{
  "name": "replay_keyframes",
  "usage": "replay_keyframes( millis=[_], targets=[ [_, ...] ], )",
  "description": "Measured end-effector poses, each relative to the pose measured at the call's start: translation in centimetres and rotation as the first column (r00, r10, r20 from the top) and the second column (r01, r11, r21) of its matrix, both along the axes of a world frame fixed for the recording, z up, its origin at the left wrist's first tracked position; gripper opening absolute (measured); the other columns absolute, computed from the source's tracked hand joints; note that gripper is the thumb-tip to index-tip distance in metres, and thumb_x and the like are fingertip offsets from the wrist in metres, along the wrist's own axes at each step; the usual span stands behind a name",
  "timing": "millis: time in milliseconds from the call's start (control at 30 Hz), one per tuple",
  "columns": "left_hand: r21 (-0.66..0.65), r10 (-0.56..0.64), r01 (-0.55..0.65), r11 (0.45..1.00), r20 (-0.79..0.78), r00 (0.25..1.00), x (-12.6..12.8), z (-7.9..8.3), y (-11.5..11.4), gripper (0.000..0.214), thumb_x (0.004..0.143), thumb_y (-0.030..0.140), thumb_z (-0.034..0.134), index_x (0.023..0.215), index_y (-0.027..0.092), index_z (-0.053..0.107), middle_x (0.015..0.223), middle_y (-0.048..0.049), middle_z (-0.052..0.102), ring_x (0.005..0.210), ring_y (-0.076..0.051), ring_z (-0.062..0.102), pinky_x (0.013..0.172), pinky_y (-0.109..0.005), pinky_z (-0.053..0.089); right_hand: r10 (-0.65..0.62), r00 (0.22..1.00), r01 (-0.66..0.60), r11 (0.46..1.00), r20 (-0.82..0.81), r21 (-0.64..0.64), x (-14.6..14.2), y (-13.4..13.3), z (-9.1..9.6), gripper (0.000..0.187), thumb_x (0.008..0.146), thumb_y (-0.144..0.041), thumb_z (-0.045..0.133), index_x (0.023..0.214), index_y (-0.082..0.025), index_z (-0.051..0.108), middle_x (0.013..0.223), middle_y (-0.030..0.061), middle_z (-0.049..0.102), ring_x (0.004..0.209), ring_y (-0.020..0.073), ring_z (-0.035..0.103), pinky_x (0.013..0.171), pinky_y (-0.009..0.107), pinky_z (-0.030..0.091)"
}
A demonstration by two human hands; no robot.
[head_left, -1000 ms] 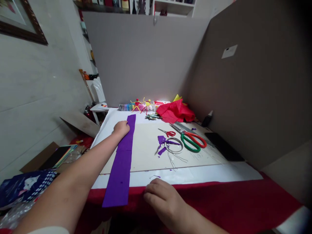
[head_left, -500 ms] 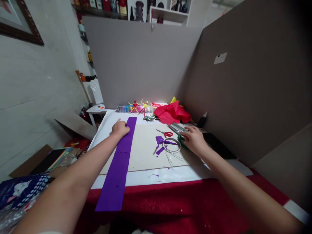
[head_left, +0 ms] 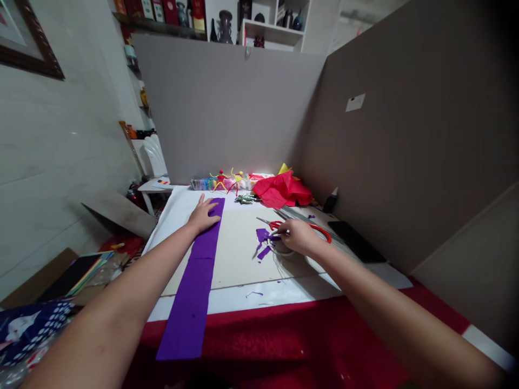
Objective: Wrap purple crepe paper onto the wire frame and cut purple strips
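One long purple strip [head_left: 193, 286] runs down the left of the tabletop [head_left: 367, 270], from near the middle of the frame to the bottom, its lower end lying over a red cloth [head_left: 284, 335]. It looks thin, light and soft, so it would likely flop if lifted by one end and is best taken along both edges. The left hand [head_left: 204, 216] presses flat on its upper end with the fingers spread. Well apart, the right hand [head_left: 298, 237] sits over a wire coil [head_left: 279, 249], beside some purple scraps [head_left: 263, 235] and small red-handled scissors [head_left: 275, 225]; whether it grips anything, the pictures cannot show. A larger red scissor handle [head_left: 322, 232] shows past that hand, near a bundle of long wires [head_left: 300, 218]. The surface is a white sheet with a pale board [head_left: 243, 254] on it. Farther back lie crumpled red paper [head_left: 281, 190] and two small pipe-cleaner figures [head_left: 221, 181], with a black slab [head_left: 354, 241] on the right. Grey partitions [head_left: 223, 119] close the far side and right, below a shelf [head_left: 273, 27] at the top of the frame, and a framed picture [head_left: 32, 48] hangs at upper left.
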State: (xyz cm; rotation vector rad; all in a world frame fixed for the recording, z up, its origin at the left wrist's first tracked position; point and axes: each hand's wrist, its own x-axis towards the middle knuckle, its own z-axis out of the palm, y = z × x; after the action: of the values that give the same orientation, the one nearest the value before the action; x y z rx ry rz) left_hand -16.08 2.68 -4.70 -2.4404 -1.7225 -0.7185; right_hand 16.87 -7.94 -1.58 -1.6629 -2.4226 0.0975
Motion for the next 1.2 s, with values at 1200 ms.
replay_keyframes(
  millis=[1200],
  targets=[
    [-0.259,-0.257,0.77,0.583,0.841,0.477,6.6,5.6,-5.2,0.041,0.07,0.027,0.068,0.108,0.014,0.064,0.101,-0.0099,0.069,0.095,-0.022,0.062,0.086,-0.034,0.044,-0.266,0.246,-0.393,0.852,-0.932,-0.347,-6.5,1.4,2.7,0.032,0.061,-0.039,0.074,0.074,-0.015,0.058,0.07,0.0023,0.061,0.057,0.0095,0.053,0.052,0.023,0.039]
  ],
)
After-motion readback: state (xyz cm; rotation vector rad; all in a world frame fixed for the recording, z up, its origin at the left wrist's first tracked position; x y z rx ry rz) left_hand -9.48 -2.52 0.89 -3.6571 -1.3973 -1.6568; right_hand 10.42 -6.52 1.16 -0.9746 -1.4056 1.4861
